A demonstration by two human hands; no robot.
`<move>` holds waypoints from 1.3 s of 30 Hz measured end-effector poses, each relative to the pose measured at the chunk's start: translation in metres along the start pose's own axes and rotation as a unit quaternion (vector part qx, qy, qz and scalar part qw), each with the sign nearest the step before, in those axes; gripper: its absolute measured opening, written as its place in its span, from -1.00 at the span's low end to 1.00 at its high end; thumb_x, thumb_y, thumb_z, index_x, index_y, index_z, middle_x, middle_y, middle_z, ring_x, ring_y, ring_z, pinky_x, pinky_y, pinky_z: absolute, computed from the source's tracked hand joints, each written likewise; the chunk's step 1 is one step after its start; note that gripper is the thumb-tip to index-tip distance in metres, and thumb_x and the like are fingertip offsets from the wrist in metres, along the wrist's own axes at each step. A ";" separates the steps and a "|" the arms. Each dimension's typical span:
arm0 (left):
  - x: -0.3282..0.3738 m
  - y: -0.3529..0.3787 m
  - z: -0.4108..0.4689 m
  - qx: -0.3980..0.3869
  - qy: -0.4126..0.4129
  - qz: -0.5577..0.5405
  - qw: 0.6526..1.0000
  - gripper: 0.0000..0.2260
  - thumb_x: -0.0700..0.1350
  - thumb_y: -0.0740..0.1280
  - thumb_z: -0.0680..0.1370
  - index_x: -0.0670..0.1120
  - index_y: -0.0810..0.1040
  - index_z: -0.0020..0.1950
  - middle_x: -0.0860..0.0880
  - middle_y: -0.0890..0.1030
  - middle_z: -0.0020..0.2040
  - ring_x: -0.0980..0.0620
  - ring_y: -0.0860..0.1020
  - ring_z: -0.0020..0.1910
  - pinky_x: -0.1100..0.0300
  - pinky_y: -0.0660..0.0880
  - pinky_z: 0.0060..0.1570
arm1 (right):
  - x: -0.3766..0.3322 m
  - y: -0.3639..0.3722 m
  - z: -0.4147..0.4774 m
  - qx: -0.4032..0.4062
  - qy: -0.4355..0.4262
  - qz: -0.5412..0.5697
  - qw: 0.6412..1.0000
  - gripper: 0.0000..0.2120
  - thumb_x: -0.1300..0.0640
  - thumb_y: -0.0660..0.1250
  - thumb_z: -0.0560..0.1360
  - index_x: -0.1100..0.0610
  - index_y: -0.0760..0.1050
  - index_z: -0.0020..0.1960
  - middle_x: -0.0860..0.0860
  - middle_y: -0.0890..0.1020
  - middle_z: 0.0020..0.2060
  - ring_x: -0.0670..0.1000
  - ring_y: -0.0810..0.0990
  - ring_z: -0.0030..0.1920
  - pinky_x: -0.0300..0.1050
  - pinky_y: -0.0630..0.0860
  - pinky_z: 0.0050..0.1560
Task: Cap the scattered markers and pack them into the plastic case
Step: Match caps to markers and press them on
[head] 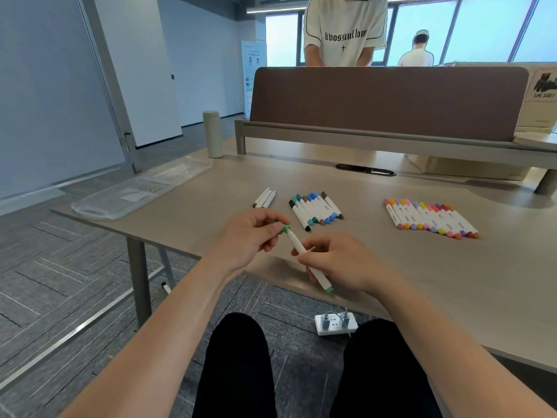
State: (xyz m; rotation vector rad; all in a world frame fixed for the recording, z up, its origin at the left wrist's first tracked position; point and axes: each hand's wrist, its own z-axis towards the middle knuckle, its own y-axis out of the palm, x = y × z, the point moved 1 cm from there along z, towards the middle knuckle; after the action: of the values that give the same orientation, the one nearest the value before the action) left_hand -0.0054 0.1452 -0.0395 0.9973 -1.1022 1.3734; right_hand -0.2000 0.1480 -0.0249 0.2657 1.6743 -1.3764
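Bench (pixel 467 267) under and beyond both hands, its near edge below them. Brown divider (pixel 385 98) stands across the far side, well beyond the hands. Clear plastic case (pixel 138 191) lies open and flat, far left of the left hand, at the bench's left edge; no markers visible in it. Warm-colour row (pixel 431 218) of capped markers lies side by side, beyond and right of the right hand. Cool-colour row (pixel 315 208), blues, teals, browns, black, lies just beyond the gap between the hands. Pale bottle (pixel 212 134) upright, far beyond the left hand, near the case. Three loose markers (pixel 265 198) lie together just beyond the left hand. Left hand (pixel 253 233) raised over the bench edge, fingers curled, thumb and forefinger pinching a green cap (pixel 285 228). Right hand (pixel 337 263) just beside it, fingers curled round the white marker (pixel 304 254), mid-barrel, green end poking out below the palm. Marker tilted, upper end at the cap, touching it; can't tell if fully seated. Power strip (pixel 334 324) on the floor below the right hand.
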 end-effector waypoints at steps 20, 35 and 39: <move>0.011 0.010 0.028 0.103 0.028 0.065 0.992 -0.54 -0.31 0.20 0.60 0.08 0.38 0.43 -0.02 0.65 -0.03 -0.01 0.63 -0.20 0.12 0.58 -0.17 | -0.016 -0.008 0.046 0.114 0.001 0.030 0.993 -0.92 0.02 0.35 0.56 0.02 0.54 -0.02 0.02 0.69 -0.31 -0.12 0.57 -0.36 -0.20 0.47 -0.26; -0.001 -0.050 0.101 0.164 -0.074 0.094 0.979 -0.80 -0.28 0.22 0.56 -0.11 0.62 -0.08 -0.03 0.62 -0.27 0.05 0.50 -0.42 0.20 0.40 -0.39 | 0.003 0.002 0.174 0.065 0.127 -0.355 0.924 -0.89 0.19 0.24 0.54 0.15 0.43 -0.17 0.07 0.49 -0.24 0.11 0.46 -0.21 -0.10 0.40 -0.18; -0.011 -0.058 0.113 0.159 -0.086 0.086 0.980 -0.81 -0.29 0.22 0.55 -0.14 0.62 -0.10 -0.05 0.61 -0.28 0.06 0.48 -0.44 0.21 0.38 -0.40 | 0.005 0.002 0.185 0.043 0.146 -0.417 0.896 -0.83 0.26 0.25 0.53 0.14 0.36 -0.23 0.06 0.46 -0.26 0.10 0.45 -0.17 -0.14 0.34 -0.12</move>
State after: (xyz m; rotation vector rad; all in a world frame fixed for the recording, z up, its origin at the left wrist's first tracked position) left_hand 0.0526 0.0332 -0.0195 1.2962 -1.1391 1.6645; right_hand -0.1078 -0.0127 -0.0207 -0.2571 2.0935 -2.1190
